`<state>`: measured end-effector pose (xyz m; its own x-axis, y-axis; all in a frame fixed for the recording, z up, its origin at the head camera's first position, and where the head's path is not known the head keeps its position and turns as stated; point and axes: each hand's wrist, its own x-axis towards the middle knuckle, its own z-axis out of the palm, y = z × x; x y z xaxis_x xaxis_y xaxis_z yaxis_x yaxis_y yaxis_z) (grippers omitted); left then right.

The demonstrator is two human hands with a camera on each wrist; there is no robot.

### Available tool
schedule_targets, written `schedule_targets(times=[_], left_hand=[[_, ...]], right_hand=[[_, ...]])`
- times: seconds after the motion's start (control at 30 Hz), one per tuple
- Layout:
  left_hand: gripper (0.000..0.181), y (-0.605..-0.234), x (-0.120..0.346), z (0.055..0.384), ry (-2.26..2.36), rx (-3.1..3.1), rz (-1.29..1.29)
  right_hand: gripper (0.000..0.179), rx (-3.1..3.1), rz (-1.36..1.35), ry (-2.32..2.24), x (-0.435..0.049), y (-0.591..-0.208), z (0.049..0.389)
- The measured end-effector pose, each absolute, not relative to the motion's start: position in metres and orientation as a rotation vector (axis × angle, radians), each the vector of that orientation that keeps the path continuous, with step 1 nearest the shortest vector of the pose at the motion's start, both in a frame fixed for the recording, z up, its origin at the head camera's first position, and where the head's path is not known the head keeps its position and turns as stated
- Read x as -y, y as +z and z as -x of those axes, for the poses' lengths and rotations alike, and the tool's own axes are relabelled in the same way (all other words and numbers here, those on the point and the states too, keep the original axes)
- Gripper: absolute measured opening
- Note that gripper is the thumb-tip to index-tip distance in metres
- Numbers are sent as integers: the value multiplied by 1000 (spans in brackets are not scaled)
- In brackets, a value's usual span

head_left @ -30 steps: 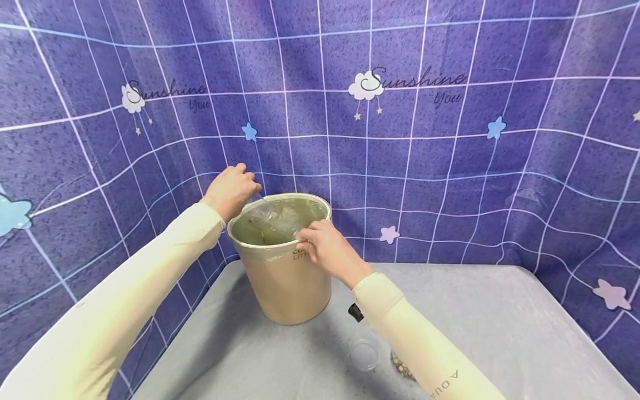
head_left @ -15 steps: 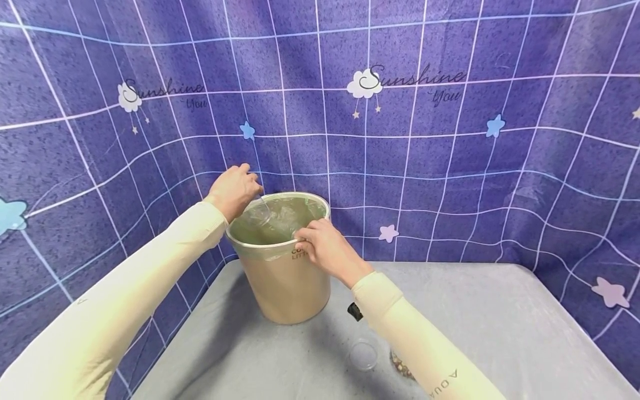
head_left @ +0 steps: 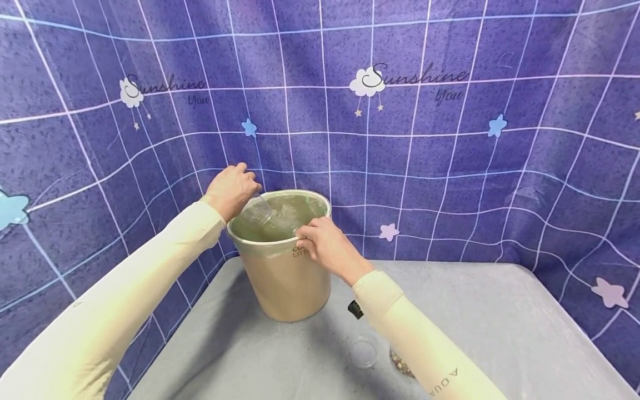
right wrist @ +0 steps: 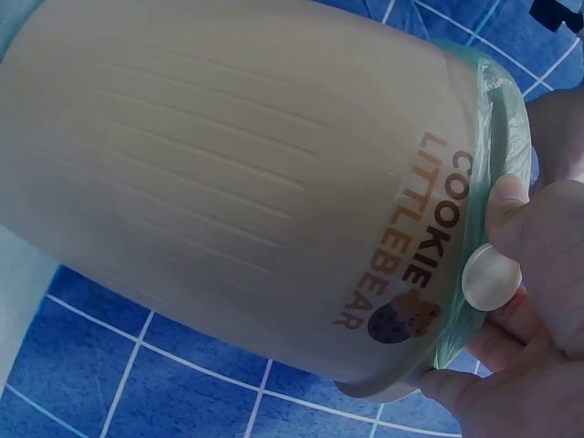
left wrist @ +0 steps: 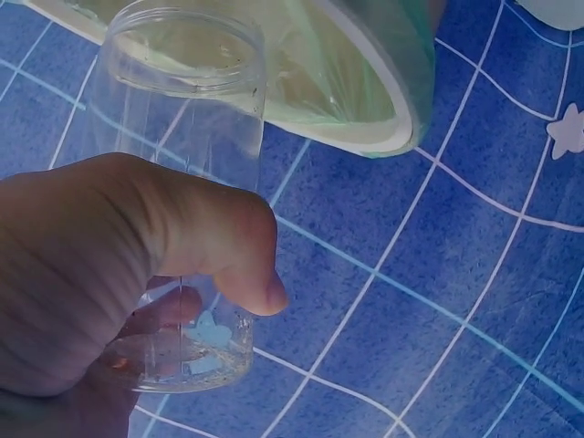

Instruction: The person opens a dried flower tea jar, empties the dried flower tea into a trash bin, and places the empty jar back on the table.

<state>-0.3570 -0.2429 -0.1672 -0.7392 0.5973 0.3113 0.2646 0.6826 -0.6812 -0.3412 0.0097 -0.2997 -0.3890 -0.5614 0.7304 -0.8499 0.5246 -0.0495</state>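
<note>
A clear plastic jar (left wrist: 187, 137) is in the grip of my left hand (head_left: 232, 191), with thumb and fingers wrapped around it. It tilts mouth-down over the opening of a beige trash can (head_left: 287, 283). Small bits of residue cling near the jar's base in the left wrist view. My right hand (head_left: 327, 247) grips the can's front right rim, over a thin green bag (right wrist: 493, 119) that lines it. Beside those fingers a round pale tab (right wrist: 493, 276) shows at the rim. Brown lettering and a cookie picture mark the can's side.
On the grey tabletop (head_left: 475, 316), right of the can, lie a small round clear lid (head_left: 363, 354), a container with speckled contents (head_left: 401, 364) partly under the right forearm, and a small black object (head_left: 355, 309). A purple-blue gridded curtain (head_left: 420, 150) hangs behind and at left.
The jar's end has come into clearer view inside the can's mouth as the left hand turns it slightly. A thin streak below it, visible one second ago, is gone. The right hand stays put.
</note>
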Motion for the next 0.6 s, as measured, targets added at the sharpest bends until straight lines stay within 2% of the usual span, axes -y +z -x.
schedule_targets(times=[0.6], left_hand=[[42,-158,250,341,702,2465,631]], right_hand=[[9,2129,-1158,546,-10,-296,339]])
